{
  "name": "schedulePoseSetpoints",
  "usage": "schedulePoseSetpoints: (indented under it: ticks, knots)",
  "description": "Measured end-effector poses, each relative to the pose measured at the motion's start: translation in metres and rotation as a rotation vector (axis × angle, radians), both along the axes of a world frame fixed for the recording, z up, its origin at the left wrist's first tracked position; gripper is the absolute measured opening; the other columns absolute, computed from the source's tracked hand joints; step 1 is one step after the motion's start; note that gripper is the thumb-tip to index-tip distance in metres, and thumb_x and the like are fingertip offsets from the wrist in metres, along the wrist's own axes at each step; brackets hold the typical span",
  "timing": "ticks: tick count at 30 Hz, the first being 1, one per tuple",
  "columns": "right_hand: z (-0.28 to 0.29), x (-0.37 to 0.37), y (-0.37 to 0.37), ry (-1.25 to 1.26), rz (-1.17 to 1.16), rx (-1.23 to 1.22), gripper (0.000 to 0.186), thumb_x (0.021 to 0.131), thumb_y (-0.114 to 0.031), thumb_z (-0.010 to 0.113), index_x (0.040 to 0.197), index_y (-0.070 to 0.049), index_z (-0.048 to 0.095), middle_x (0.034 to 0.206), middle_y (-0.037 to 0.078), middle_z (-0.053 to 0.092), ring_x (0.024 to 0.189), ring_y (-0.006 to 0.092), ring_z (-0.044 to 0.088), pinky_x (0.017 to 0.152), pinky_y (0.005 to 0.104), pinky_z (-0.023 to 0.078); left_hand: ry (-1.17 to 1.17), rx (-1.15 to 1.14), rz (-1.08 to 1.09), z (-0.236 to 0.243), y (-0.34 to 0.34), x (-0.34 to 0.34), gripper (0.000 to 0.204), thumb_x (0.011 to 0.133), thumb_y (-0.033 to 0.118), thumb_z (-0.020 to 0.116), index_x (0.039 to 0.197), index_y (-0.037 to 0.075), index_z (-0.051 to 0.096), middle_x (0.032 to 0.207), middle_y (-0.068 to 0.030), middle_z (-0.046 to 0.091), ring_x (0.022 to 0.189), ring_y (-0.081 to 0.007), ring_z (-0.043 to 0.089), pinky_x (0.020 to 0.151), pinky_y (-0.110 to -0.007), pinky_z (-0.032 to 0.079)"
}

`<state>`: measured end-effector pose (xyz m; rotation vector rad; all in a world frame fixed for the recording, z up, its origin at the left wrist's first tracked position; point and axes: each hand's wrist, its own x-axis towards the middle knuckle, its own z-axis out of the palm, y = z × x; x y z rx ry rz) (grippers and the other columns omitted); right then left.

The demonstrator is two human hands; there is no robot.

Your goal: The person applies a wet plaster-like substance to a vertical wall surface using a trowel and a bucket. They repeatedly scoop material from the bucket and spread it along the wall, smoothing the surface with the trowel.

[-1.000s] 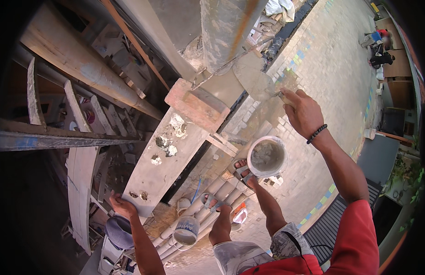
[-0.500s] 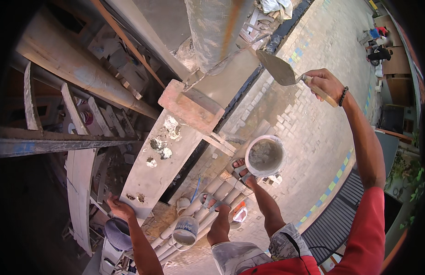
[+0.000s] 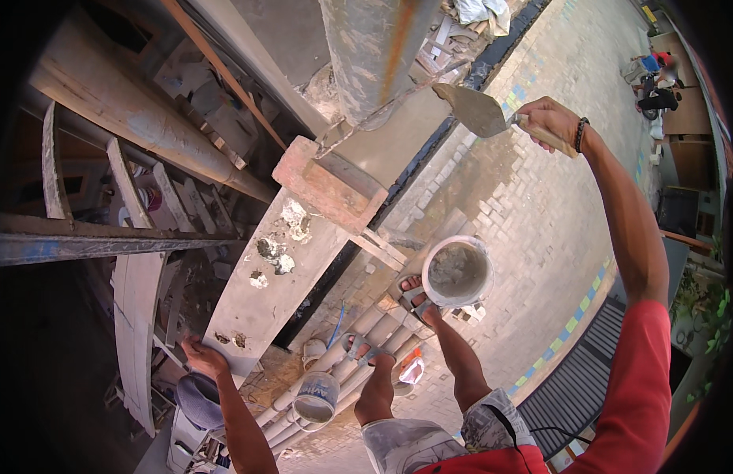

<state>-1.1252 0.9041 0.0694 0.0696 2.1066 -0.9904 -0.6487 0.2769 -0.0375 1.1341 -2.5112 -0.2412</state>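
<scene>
I see the right hand (image 3: 550, 125) at the upper right of the frame, its fingers curled shut around the wooden handle of a trowel (image 3: 473, 109). The trowel's blade points to the upper left, held in the air and clear of the slab. 1 dark bracelet (image 3: 580, 134) circles that wrist.

The left hand (image 3: 204, 357), at the lower left, lies against the lower end of a long grey slab (image 3: 264, 308). Its fingers are partly bent and reach past the edge; I cannot tell whether they grip it. The slab slants up towards the centre, with white and dark patches on top, and 1 reddish block (image 3: 327, 186) lies across its upper end.

Right of centre stands 1 bucket (image 3: 463, 302) of grey mix, just beside a sandalled foot (image 3: 415, 297). Another bucket (image 3: 315, 384) is at bottom centre.
</scene>
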Motion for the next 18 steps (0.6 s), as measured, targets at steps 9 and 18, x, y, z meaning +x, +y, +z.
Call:
schedulePoseSetpoints:
  ticks: [9, 18]
  knots:
    - [0.009, -0.012, -0.005, 0.057, 0.095, 0.035, 0.035, 0.068, -0.020, 0.052, 0.095, -0.002, 0.066, 0.056, 0.003, 0.052, 0.041, 0.0100, 0.049, 0.036, 0.0248, 0.041, 0.060, -0.033, -0.036, 0.002, 0.000, -0.003, 0.016, 0.082, 0.000, 0.041, 0.090, -0.001, 0.055, 0.076, -0.0140, 0.059, 0.069, -0.0301, 0.056, 0.065, -0.039, 0.044]
    - [0.025, 0.008, -0.009, 0.199, 0.149, 0.061, 0.033, 0.074, -0.018, 0.051, 0.098, -0.001, 0.066, 0.057, -0.001, 0.049, 0.043, 0.0072, 0.042, 0.039, 0.0234, 0.036, 0.043, -0.024, -0.001, 0.004, -0.002, -0.001, 0.017, 0.082, 0.000, 0.041, 0.090, 0.000, 0.056, 0.074, -0.0135, 0.058, 0.068, -0.0295, 0.056, 0.063, -0.039, 0.044]
